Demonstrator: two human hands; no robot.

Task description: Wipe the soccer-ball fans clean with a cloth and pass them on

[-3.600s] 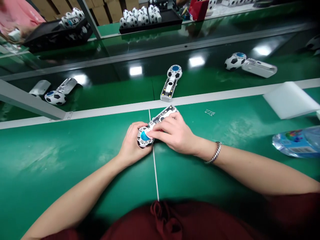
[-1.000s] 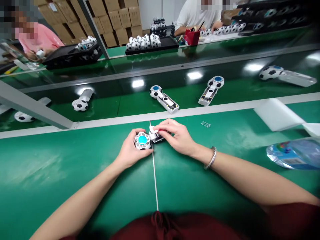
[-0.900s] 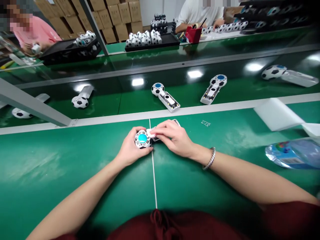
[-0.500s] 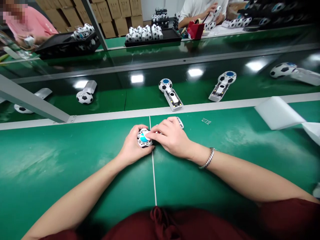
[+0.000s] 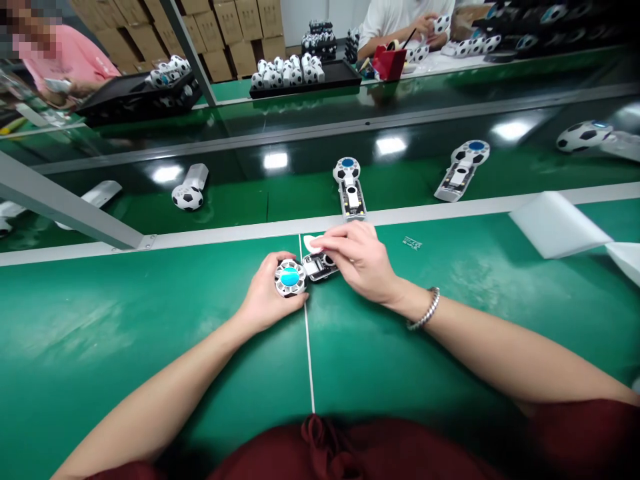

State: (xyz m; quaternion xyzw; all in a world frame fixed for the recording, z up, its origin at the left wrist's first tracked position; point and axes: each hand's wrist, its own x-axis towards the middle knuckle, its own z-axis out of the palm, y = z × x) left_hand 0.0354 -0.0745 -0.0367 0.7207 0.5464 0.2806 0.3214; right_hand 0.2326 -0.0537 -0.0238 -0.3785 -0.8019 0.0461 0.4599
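Note:
My left hand [image 5: 267, 293] is closed around the round head of a small football-patterned handheld fan [image 5: 290, 278]. A shiny blue disc sits at the centre of its grille. The fan's opened handle [image 5: 320, 265] points right and shows its inner parts. My right hand [image 5: 357, 260] hovers over that handle, hiding its far end, with thumb and fingers pinching a thin white pad [image 5: 313, 245]. I cannot tell what the pad is made of.
Beyond the metal rail, more football-patterned fans [image 5: 351, 190] lie spaced along the green conveyor belt [image 5: 300, 193]. White foam sheets [image 5: 557, 227] rest at right, and a small clear label [image 5: 413, 243] lies on the bench. Two co-workers sit across, near black trays [image 5: 340, 75].
My right hand has lifted off the fan's centre and moved right with the white pad, uncovering the blue disc and open handle. Fans on the belt have shifted right.

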